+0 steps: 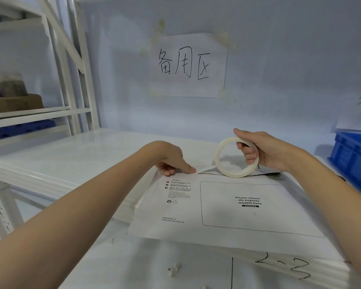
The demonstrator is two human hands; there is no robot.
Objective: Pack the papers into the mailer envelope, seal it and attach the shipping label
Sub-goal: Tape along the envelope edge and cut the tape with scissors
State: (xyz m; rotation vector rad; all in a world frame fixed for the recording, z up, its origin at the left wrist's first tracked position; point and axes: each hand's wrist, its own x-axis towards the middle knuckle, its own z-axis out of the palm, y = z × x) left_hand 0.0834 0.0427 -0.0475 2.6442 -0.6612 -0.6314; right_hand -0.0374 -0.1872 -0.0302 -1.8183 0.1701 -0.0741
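Both forearms bare to the frame's edge; no sleeves, left hand (172, 161) ringless; right hand (265, 151) likewise.

- The mailer envelope (227, 207) lay flat on the table (81, 155), below and in front of both hands.
- The left hand (171, 161) rested on the envelope's far left corner — its thumb tip touching the far edge.
- The tape roll (236, 156) stood upright on that far edge, right of the left fingertips, with the right hand (261, 149) gripping its far-right side.
- A crate (354, 159) sat right of the right hand.
- A shelf rack (40, 101) stood left of the left hand — a wall sign (188, 65) hung behind both.
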